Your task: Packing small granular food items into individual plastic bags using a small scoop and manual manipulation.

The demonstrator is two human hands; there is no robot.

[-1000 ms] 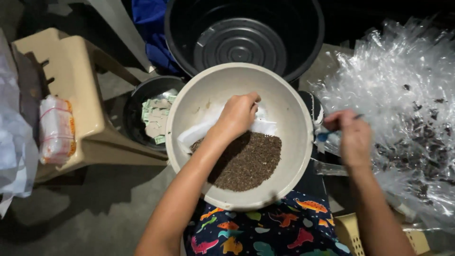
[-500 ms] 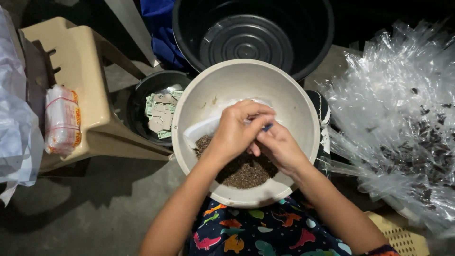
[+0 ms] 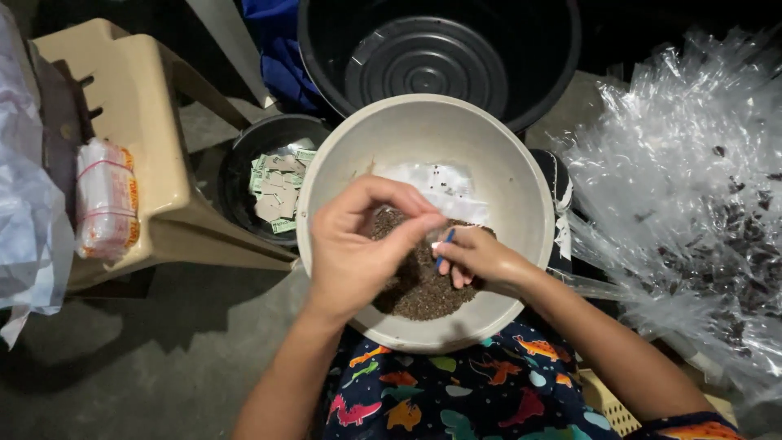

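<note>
A large cream bowl (image 3: 391, 134) rests on my lap and holds a heap of small dark seeds (image 3: 419, 285) with a clear plastic packet (image 3: 436, 183) lying at its back. My left hand (image 3: 358, 244) hovers over the seeds, thumb and fingers pinched on a small clear packet. My right hand (image 3: 476, 257) meets it from the right, holding a small blue scoop (image 3: 445, 244) at the packet's mouth. Both hands are over the bowl's middle.
A big black tub (image 3: 440, 57) stands behind the bowl. A small black bucket (image 3: 273, 183) of filled packets sits to the left, beside a beige plastic chair (image 3: 122, 106) bearing a banded bundle (image 3: 106, 200). A heap of clear bags (image 3: 692, 204) lies right.
My right hand came in from the bag heap on the right to join my left hand over the bowl. The two hands now work together on one small packet.
</note>
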